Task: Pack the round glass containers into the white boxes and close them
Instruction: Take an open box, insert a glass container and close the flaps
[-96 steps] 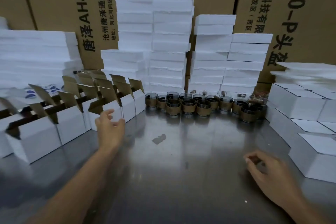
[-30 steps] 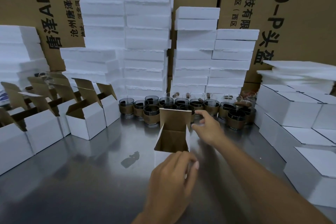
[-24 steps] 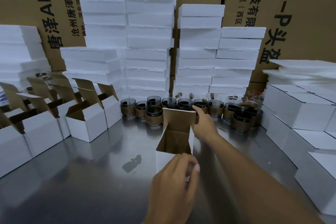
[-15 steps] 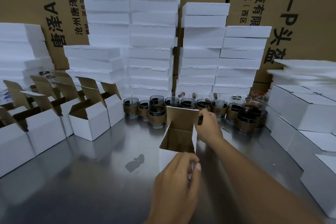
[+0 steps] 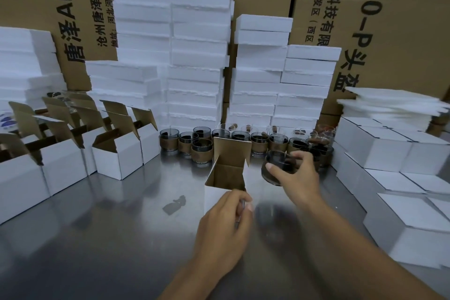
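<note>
steadiness seemed the purpose of the left hand (image 5: 224, 224): its fingers were curled round the near corner of the open white box (image 5: 227, 174) on the bench (image 5: 97, 238), so that the box was held upright with its flap raised at the back and its mouth left free. a glass container (image 5: 276, 165) was clamped at the rim between thumb and fingers of the right hand (image 5: 298, 179) — just right of the box, slightly tilted, apparently lifted off the bench. the right forearm was stretched forward from the lower right. the other containers (image 5: 202, 151) were ranged behind the box.
</note>
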Motion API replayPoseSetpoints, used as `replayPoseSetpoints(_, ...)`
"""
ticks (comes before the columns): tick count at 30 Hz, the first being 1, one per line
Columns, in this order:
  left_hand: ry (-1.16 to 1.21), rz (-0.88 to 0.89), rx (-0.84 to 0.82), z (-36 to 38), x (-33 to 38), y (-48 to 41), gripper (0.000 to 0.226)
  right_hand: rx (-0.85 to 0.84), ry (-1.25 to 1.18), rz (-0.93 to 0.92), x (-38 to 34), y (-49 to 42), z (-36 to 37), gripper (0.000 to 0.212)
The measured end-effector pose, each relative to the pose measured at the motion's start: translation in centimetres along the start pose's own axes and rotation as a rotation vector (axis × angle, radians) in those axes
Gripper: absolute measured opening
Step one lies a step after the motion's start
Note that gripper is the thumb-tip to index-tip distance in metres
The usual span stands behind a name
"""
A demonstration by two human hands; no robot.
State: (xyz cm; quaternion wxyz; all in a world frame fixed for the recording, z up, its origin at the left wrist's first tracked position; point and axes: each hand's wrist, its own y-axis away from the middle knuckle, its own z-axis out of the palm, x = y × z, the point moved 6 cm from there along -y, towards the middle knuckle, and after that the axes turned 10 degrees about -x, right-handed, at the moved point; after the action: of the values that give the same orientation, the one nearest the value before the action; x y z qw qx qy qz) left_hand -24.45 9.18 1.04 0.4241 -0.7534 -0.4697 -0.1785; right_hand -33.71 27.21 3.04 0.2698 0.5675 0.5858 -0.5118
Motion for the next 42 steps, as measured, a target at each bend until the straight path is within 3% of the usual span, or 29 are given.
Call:
replayPoseSetpoints(6,0.197,-0.045,0.005,-0.4,0.6,0.5,0.013,0.008,-0.270,-0.032,-3.9,6.0,-2.5,0.063)
replayPoseSetpoints(11,0.538,-0.114,-0.033,-0.6,0.9,1.7,0.013,-0.015,-0.424,-0.026,-4.9,10.6,-1.0,0.045)
replayPoseSetpoints(16,0.694,-0.181,-0.211,0.2,1.2,2.7,0.054,-0.063,-0.459,-0.020,-3.7,13.1,1.5,0.039)
replayPoseSetpoints(18,0.690,-0.195,-0.252,0.4,1.3,3.0,0.059,-0.100,-0.424,-0.045,-3.5,13.3,1.9,0.036)
replayPoseSetpoints(21,0.743,-0.233,-0.248,0.5,0.9,3.2,0.062,-0.133,-0.408,-0.061,-2.9,13.0,1.8,0.015)
replayPoseSetpoints(30,0.799,-0.279,-0.223,0.6,0.2,3.0,0.053,-0.242,-0.376,-0.024,-1.9,13.1,2.6,0.025)
replayPoseSetpoints(36,0.797,-0.264,-0.199,0.6,0.2,2.9,0.056,-0.230,-0.500,0.051,-1.8,13.9,3.0,0.062)
replayPoseSetpoints(39,0.836,-0.249,-0.196,0.3,0.4,2.7,0.049,-0.216,-0.582,0.121,-1.5,13.6,2.8,0.057)
replayPoseSetpoints(42,0.842,-0.240,-0.181,0.1,0.5,2.6,0.028,-0.234,-0.661,0.177,-1.0,13.2,2.9,0.037)
